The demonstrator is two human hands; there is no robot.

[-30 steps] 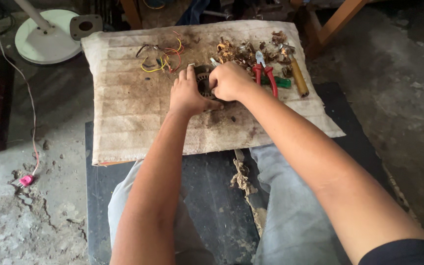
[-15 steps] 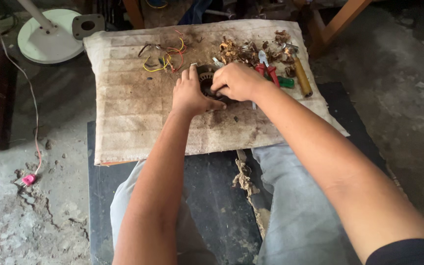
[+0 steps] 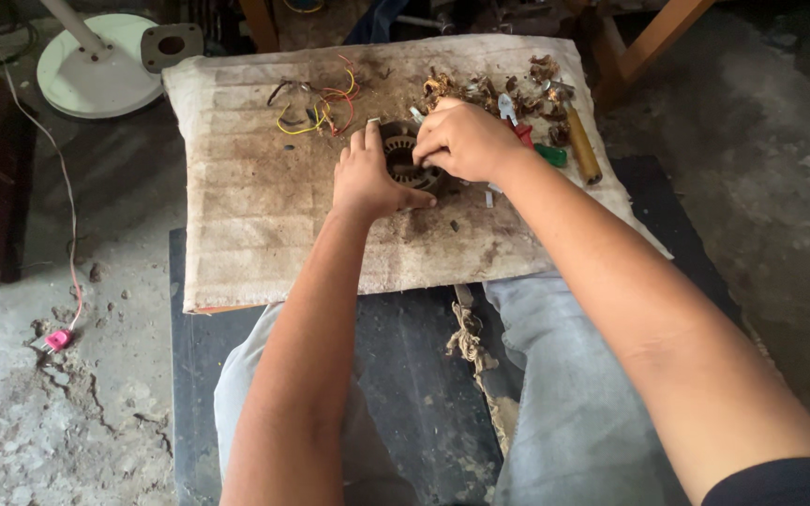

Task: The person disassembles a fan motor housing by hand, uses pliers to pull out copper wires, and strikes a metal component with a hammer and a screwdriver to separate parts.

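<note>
Hands meet over the motor stator (image 3: 405, 161) at mid-tabletop (image 3: 264, 234): left hand (image 3: 367, 178) fingers clamp its rim, right hand (image 3: 466, 141) fingers curl closed on its top edge. Best braced flat, one firm anchor.

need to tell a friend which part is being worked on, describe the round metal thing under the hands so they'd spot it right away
On the stained cloth covering the low board, look right of the loose coloured wires. The round metal motor core sits there, between the left hand and right hand. Unlike the brown scraps behind it, it is a dark slotted ring.
</note>
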